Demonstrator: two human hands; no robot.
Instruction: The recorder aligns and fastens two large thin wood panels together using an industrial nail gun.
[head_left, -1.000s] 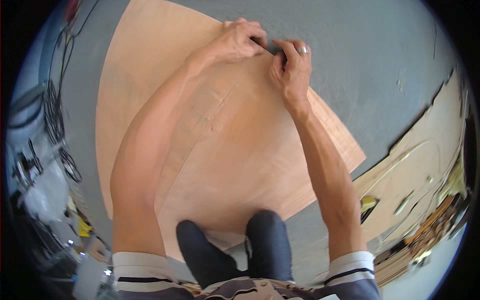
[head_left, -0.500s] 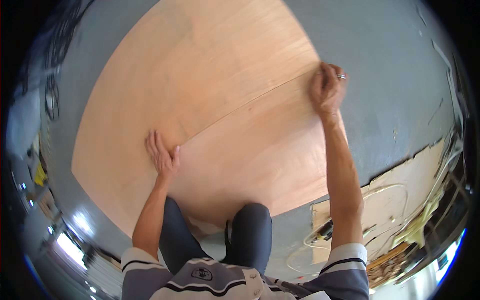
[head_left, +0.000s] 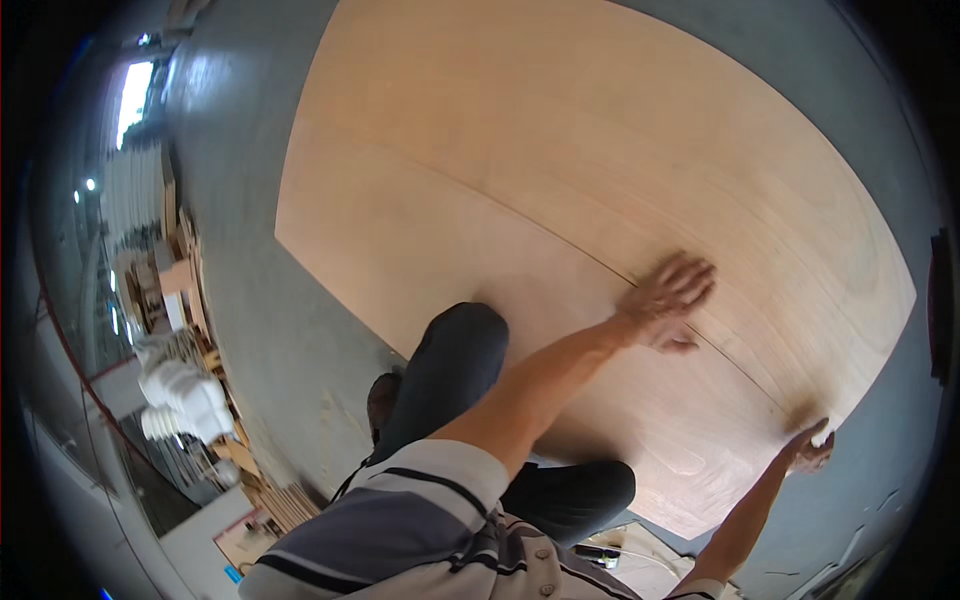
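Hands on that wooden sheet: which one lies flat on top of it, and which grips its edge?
The left hand lies flat, fingers spread, on the plywood sheet beside a thin seam line. The right hand curls around the sheet's corner edge.

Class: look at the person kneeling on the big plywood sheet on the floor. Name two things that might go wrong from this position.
1. The right hand grips the bare edge of the plywood sheet, so a splinter or pinched fingers seems possible.
2. The left hand presses flat while the knee rests on the sheet; leaning this far, the person might slip or strain.
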